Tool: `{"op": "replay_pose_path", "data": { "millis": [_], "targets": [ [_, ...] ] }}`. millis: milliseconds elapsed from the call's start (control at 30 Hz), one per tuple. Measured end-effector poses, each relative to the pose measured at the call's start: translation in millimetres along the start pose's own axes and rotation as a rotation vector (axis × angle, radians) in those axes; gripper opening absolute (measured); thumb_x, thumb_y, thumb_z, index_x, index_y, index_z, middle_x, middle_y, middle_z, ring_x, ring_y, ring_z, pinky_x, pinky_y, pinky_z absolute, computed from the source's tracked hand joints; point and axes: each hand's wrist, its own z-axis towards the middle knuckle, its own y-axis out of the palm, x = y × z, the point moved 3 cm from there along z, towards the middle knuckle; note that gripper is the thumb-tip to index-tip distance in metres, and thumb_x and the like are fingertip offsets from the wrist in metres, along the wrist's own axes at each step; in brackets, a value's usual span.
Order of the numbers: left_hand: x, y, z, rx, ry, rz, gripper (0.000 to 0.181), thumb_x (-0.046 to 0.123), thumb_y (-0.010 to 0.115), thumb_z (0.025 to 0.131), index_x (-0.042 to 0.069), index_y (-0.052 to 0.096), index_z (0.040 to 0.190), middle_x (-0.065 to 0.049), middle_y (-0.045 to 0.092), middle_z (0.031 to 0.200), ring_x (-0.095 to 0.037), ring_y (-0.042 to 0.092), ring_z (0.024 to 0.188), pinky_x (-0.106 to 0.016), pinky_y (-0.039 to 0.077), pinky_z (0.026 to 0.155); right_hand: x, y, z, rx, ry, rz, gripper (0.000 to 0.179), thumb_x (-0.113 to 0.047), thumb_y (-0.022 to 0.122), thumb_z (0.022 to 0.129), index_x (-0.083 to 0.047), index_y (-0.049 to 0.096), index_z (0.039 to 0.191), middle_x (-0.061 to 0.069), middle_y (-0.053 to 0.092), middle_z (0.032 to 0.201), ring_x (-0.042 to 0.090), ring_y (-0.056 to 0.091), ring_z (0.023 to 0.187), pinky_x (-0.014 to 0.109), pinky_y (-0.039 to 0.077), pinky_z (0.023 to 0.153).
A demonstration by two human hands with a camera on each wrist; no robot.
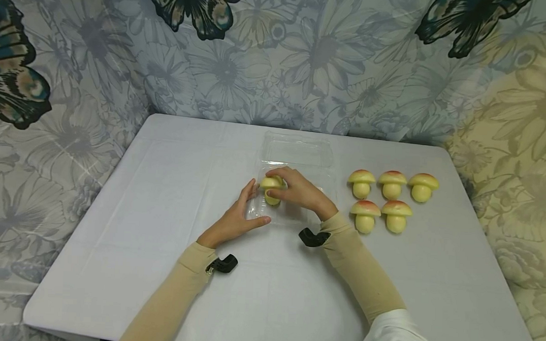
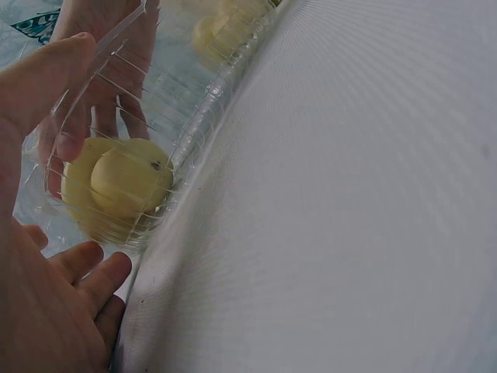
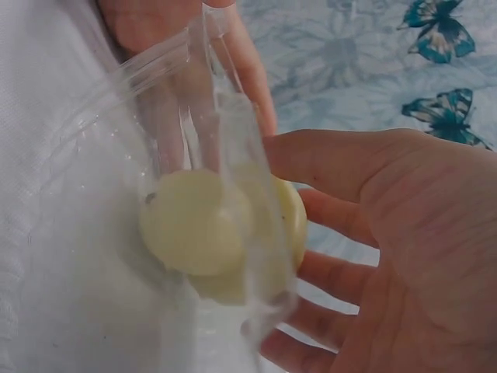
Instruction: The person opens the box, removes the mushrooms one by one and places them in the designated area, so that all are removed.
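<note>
A clear plastic clamshell box (image 1: 297, 152) lies with its lid folded back at the middle of the table. In its left end stands a yellow toy mushroom (image 1: 269, 183), stem toward the person. My right hand (image 1: 298, 191) reaches over the box and holds this mushroom by the cap, fingers bent around it in the right wrist view. At the box's left side is my left hand (image 1: 235, 222), its fingers extended along the wall and thumb spread apart. Through the clear wall, the left wrist view shows the mushroom's round stem end (image 2: 128, 183).
Several more toy mushrooms with yellow and reddish caps lie in two rows to the right of the box, among them a front-row mushroom (image 1: 365, 218). A white cloth covers the table (image 1: 162, 186). Flower-patterned fabric (image 1: 240, 77) hangs behind and at both sides.
</note>
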Motion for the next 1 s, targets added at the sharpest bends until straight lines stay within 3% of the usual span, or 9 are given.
{"op": "replay_pose_path", "data": {
  "millis": [733,1000],
  "targets": [
    [2.7,-0.5,-1.7,0.002,-0.006,0.002,0.115,0.058,0.076,0.085,0.032,-0.004,0.163,0.003,0.018,0.17,-0.021,0.02,0.157,-0.058,0.016,0.126,0.8,4.8,-0.1,-0.029,0.014,0.014,0.052,-0.016,0.071,0.094,-0.004,0.055,0.142,0.018,0.053,0.147,0.035,0.048,0.137,0.051,0.041,0.115],
    [2.2,0.0,-1.1,0.003,-0.003,0.004,0.116,0.058,0.075,0.085,0.027,-0.004,0.164,0.0,0.018,0.17,-0.022,0.019,0.157,-0.059,0.016,0.126,-1.0,6.6,-0.7,-0.016,-0.01,0.015,0.048,-0.008,0.069,0.094,-0.003,0.057,0.14,0.019,0.055,0.145,0.035,0.048,0.138,0.051,0.04,0.115]
  ]
}}
